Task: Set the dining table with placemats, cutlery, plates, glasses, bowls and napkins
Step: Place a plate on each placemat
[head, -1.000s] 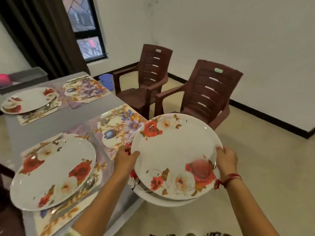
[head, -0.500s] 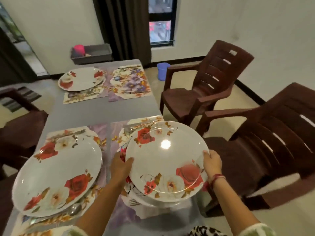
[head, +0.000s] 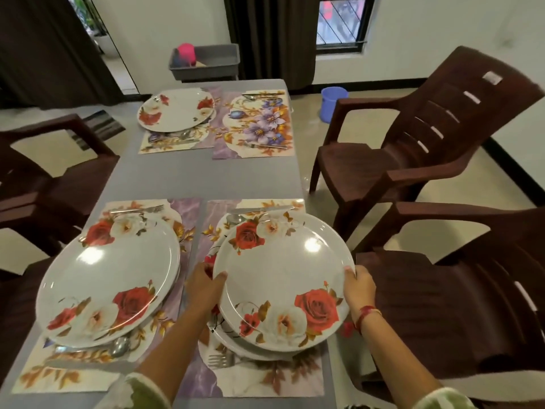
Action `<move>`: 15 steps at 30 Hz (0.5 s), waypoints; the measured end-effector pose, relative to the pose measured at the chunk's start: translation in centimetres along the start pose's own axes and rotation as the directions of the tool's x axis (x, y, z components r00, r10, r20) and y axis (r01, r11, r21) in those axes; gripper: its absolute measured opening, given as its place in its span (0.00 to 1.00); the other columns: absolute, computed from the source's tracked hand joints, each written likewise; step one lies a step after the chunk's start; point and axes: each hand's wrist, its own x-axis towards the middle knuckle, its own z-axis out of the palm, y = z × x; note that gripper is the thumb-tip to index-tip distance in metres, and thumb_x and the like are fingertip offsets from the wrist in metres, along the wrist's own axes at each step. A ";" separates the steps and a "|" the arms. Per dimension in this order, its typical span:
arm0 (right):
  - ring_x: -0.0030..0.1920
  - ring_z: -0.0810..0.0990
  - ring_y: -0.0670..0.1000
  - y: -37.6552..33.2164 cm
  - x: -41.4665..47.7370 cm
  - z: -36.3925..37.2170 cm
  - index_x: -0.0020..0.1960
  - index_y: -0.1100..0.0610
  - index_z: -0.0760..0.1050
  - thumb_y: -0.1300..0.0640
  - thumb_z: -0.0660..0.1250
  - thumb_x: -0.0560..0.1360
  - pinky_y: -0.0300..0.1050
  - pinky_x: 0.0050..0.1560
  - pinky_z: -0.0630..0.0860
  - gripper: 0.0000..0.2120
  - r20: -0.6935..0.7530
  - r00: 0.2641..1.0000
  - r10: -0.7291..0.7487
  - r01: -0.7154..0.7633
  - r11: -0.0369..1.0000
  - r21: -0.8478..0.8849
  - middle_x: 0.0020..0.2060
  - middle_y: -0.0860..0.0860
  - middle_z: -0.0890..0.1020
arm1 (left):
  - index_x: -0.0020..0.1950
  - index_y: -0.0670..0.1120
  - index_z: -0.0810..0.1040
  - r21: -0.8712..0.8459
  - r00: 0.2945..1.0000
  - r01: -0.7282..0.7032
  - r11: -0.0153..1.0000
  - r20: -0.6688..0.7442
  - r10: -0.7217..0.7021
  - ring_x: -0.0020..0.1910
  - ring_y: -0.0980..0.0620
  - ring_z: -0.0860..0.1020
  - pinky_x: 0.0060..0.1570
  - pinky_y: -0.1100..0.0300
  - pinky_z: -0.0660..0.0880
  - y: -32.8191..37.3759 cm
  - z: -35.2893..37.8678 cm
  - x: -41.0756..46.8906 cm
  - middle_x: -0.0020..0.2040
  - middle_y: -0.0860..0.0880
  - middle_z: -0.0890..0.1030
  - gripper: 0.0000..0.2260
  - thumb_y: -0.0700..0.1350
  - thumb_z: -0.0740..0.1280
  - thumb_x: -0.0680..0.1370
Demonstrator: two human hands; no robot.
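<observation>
Round white rose-printed plates (head: 283,278), stacked, were gripped at opposite rims by fingers (head: 219,277) of the left hand (head: 203,286) and right hand (head: 359,290) above the floral placemat (head: 265,379) at the desk's (head: 206,178) near-right corner.

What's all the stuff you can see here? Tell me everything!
Table: one, grey, centre.
Placemats: four, floral, two near, two far.
Set plates: white with red roses, on near-left and far-left mats; exact count unclear.
Held plates: stack of at least two, white with roses, over near-right mat.
Cutlery: silver forks, knives, spoons, on the mats.
Chairs: at least three, brown, both sides.
Bucket: one, blue, floor far right.
Tub: one, grey, beyond table.
Pink cup: one, inside tub.
Left hand, right hand: gripping opposite edges of the stack.
</observation>
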 end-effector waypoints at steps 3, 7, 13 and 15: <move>0.41 0.78 0.52 0.1 0.0 0.1 0.54 0.60 0.72 0.54 0.56 0.81 0.42 0.40 0.75 0.10 0.034 0.999 0.016 -0.017 1.000 0.026 0.43 0.55 0.78 | 0.55 0.47 0.73 0.020 1.000 0.012 1.000 -0.019 -0.012 0.47 0.49 0.77 0.43 0.56 0.72 -0.1 0.1 0.5 0.49 0.48 0.79 0.11 0.44 0.69 0.74; 0.43 0.80 0.54 0.2 -0.3 0.4 0.53 0.58 0.72 0.53 0.56 0.81 0.44 0.41 0.77 0.10 0.070 0.997 0.043 -0.045 0.999 0.019 0.44 0.56 0.79 | 0.54 0.45 0.75 0.052 0.999 0.045 0.998 -0.019 -0.044 0.50 0.45 0.78 0.47 0.52 0.74 -0.4 -0.2 1.3 0.49 0.46 0.79 0.11 0.44 0.69 0.74; 0.40 0.76 0.51 -0.1 -1.3 0.5 0.52 0.60 0.70 0.55 0.54 0.82 0.40 0.34 0.70 0.10 0.075 0.995 0.068 -0.070 0.997 0.021 0.42 0.55 0.76 | 0.62 0.43 0.74 0.261 0.991 0.028 0.965 -0.130 0.006 0.73 0.37 0.56 0.72 0.40 0.57 0.2 -0.4 0.7 0.74 0.39 0.59 0.18 0.49 0.69 0.75; 0.42 0.75 0.52 -0.7 -1.9 0.1 0.53 0.61 0.70 0.55 0.54 0.82 0.41 0.36 0.69 0.10 0.021 0.998 0.051 -0.052 0.998 0.037 0.43 0.55 0.75 | 0.65 0.41 0.72 0.199 0.983 -0.035 0.979 -0.169 0.069 0.73 0.38 0.56 0.72 0.43 0.56 1.9 -0.6 -0.4 0.74 0.40 0.58 0.17 0.45 0.67 0.77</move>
